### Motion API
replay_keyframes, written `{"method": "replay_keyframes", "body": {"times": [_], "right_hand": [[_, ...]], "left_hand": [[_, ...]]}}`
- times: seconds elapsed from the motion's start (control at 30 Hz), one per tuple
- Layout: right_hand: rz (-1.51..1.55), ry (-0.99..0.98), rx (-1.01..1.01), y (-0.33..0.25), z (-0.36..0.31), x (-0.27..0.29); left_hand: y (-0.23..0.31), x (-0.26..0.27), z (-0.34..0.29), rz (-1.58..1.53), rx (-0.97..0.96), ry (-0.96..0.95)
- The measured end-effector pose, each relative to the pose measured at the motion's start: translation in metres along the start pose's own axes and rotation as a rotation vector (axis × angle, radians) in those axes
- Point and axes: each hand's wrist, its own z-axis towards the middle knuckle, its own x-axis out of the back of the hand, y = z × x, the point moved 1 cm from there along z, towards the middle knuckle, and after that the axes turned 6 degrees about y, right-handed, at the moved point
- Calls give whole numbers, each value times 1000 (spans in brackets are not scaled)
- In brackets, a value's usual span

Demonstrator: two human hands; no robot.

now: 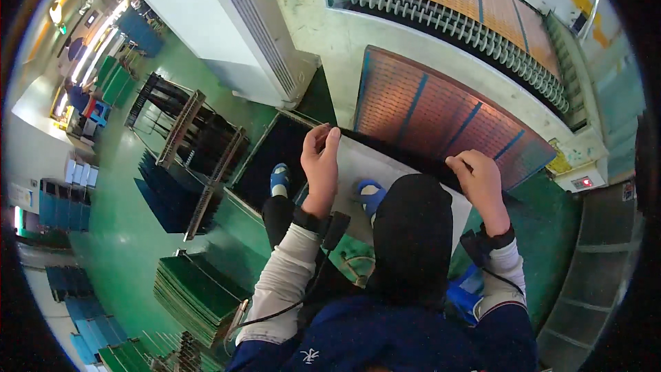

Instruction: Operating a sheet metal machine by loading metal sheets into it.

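Observation:
My left hand [321, 165] is raised over the floor area before my legs. Its fingers are bent, with a gap between thumb and fingers and nothing visible between them. Farther right, my right hand [479, 182] is loosely closed, its fingers curled in and no object showing in them. Beyond both hands a copper-coloured panel [441, 107] with blue stripes leans tilted against a machine. A grey flat surface [352, 158] with a dark far edge lies between my hands, partly covered by my knee. Whether either hand touches it cannot be told.
Above the panel, the machine's conveyor [461, 21] has rows of rollers and carries similar panels. A black tray [268, 155] lies by my left foot. Wheeled racks [200, 145] and stacked green boards [196, 293] stand left. Grey shelving [585, 282] stands right.

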Motion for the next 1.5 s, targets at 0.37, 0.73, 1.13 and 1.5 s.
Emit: {"method": "replay_keyframes", "body": {"times": [0.37, 0.73, 1.13, 1.5], "right_hand": [[-297, -18, 222, 29, 19, -14], [401, 564, -40, 18, 21, 109], [1390, 345, -345, 23, 28, 86], [1727, 249, -637, 43, 3, 16]], "left_hand": [[2, 10, -2, 61, 2, -67], [0, 16, -3, 67, -30, -77], [3, 15, -4, 34, 17, -92], [7, 10, -5, 2, 10, -109]]}}
